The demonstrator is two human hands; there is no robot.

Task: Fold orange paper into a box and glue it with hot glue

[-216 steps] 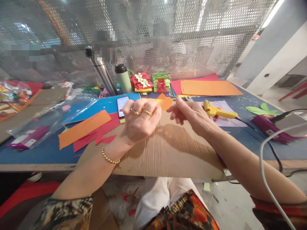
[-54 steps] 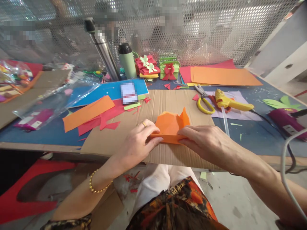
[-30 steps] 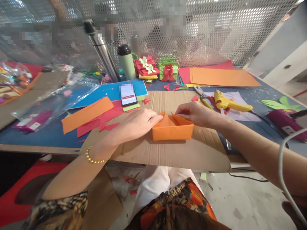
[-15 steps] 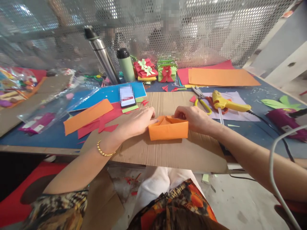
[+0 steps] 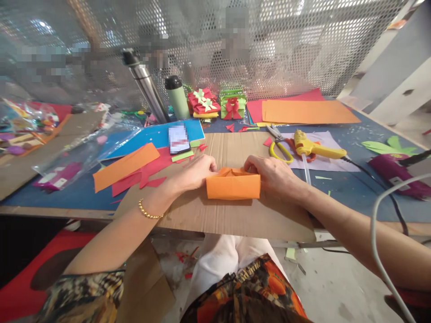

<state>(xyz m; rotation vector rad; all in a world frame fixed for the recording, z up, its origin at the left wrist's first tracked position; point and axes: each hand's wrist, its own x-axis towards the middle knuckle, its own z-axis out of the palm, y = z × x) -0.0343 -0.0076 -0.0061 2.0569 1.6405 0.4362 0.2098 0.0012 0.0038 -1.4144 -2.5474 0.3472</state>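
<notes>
An orange folded paper box sits over the cardboard sheet, its long front wall facing me. My left hand grips the box's left end, fingers curled at the back corner. At the opposite end, my right hand is closed on the right back corner. Paper flaps fold inward along the top; the fingertips are partly hidden behind the walls.
Scissors and a yellow glue gun lie to the right. A phone, orange paper strip and red scraps are at left. Behind stand a steel flask, a green bottle and a green paper box.
The box's front wall has turned slightly and now looks more level. Both hands keep their hold at its ends, with the right fingers a little lower behind the corner.
</notes>
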